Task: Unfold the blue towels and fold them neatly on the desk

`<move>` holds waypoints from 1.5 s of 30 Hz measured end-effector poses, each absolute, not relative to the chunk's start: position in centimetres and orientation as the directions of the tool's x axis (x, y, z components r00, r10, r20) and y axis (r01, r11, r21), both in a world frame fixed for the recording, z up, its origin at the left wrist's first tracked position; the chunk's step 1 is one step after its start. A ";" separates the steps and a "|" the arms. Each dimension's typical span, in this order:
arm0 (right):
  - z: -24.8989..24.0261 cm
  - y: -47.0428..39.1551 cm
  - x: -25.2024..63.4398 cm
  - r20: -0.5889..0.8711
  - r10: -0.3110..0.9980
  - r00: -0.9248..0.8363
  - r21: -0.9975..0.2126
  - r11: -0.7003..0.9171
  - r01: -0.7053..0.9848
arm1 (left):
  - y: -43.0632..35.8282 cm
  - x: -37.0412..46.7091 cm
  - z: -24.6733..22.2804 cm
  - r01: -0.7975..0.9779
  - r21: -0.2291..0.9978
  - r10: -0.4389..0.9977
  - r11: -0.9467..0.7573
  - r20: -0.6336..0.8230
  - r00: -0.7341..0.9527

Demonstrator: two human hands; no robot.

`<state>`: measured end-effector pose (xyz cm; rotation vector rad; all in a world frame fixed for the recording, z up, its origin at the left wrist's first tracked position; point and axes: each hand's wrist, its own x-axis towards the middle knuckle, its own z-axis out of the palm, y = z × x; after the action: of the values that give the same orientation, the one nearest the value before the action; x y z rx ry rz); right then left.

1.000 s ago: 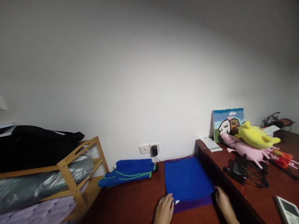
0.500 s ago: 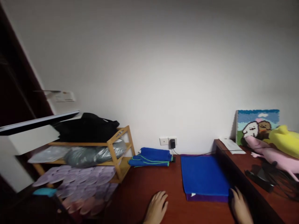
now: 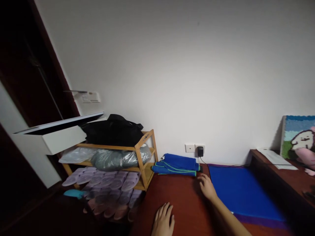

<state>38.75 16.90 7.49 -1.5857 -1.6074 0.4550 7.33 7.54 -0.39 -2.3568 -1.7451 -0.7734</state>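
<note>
My left hand (image 3: pixel 163 221) lies on the reddish-brown tabletop (image 3: pixel 180 200), fingers stretched out and holding nothing. Farther forward, my right hand (image 3: pixel 206 186) reaches across the table with its fingers apart and nothing in them. Just beyond its fingertips is a folded blue cloth with green edging (image 3: pixel 176 165), set against the wall; a small gap seems to part them. To the right of my right forearm a larger blue cloth (image 3: pixel 243 193) lies flat, with a purple layer (image 3: pixel 261 221) showing beneath its near edge.
A wooden rack (image 3: pixel 144 164) at left bears a black bag (image 3: pixel 113 131), plastic-wrapped items (image 3: pixel 118 159) and several lilac slippers (image 3: pixel 108 178). A white box (image 3: pixel 64 137) juts out beside it. A black plug (image 3: pixel 200 151) sits in the wall socket. A raised dark ledge (image 3: pixel 268 188) borders the right.
My right hand has moved left and forward from the large blue cloth's right edge to near the folded cloth. The view has turned left. My left hand stays on the table.
</note>
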 end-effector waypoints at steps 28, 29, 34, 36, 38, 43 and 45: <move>49.9 1.2 33.3 0.808 0.559 -0.183 -0.434 0.777 0.456 | 0.8 11.6 7.6 0.313 0.932 0.975 -0.185 0.215 -0.063; 49.9 -0.4 33.5 0.835 0.520 -0.177 -0.377 0.777 0.505 | -0.3 12.4 9.0 0.208 0.952 0.968 -0.224 0.243 -0.070; 50.7 -7.2 33.2 0.886 0.427 -0.181 -0.243 0.760 0.603 | -6.5 14.9 19.9 -0.025 0.909 0.902 -0.415 0.408 -0.139; 51.6 -9.4 33.1 0.886 0.429 -0.178 -0.239 0.749 0.617 | -9.0 15.2 24.8 -0.040 0.849 0.843 -0.526 0.515 -0.156; 52.5 -11.3 33.2 0.883 0.443 -0.154 -0.245 0.716 0.654 | -11.4 15.4 29.0 -0.059 0.800 0.799 -0.597 0.588 -0.125; 54.0 -15.1 33.7 0.872 0.462 -0.162 -0.149 0.565 0.811 | -16.3 16.8 36.6 0.009 0.674 0.671 -0.739 0.737 -0.074; 54.4 -16.4 33.8 0.862 0.473 -0.180 -0.099 0.507 0.856 | -17.4 17.4 38.9 0.120 0.632 0.623 -0.766 0.775 -0.108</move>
<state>33.79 -16.41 54.39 -1.1094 -1.8226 -0.5185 17.38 -17.43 38.94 -2.2936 -1.0324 -2.4483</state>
